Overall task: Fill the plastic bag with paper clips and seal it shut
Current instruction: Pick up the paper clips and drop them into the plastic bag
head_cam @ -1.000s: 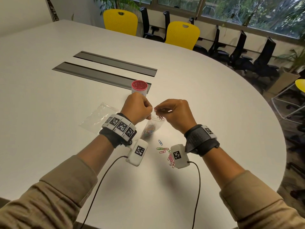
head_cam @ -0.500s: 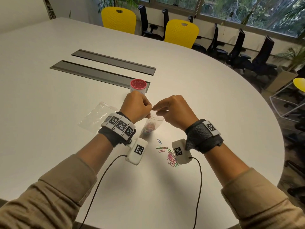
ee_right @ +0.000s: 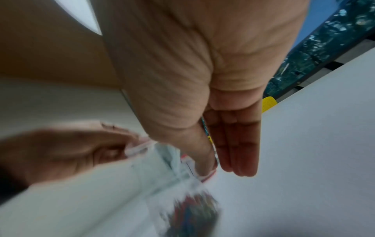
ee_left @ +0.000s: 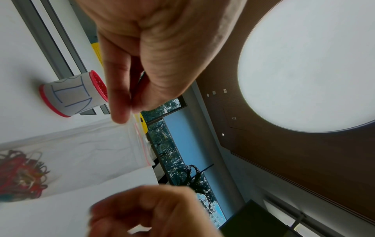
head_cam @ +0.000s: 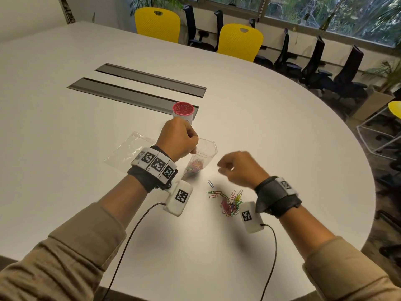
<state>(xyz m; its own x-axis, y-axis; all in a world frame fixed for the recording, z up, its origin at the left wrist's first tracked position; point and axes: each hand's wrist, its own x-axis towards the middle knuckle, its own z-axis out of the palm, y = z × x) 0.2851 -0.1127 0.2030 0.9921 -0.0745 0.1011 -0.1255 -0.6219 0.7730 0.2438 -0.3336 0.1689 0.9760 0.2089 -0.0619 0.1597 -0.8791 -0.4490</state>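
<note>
My left hand (head_cam: 193, 148) pinches the rim of a small clear zip bag (head_cam: 205, 156) and holds it upright on the table, mouth open. Coloured paper clips (head_cam: 194, 168) lie in its bottom. In the left wrist view the thumb and forefinger (ee_left: 119, 102) squeeze the bag (ee_left: 91, 152) near its red zip line. My right hand (head_cam: 222, 168) hovers to the right of the bag, apart from it, fingers loosely bent and empty as far as I can see. A pile of loose paper clips (head_cam: 231, 203) lies just below it.
A red-lidded white tub (head_cam: 183, 112) stands behind my left hand. A spare flat clear bag (head_cam: 128, 151) lies to the left. A single blue clip (head_cam: 210, 183) lies between bag and pile. Two grey cover strips (head_cam: 132, 96) run across the white table (head_cam: 282, 127).
My right hand held clips at the bag's mouth, let them go inside, and has now drawn back to the right and down. The left hand keeps its pinch on the bag.
</note>
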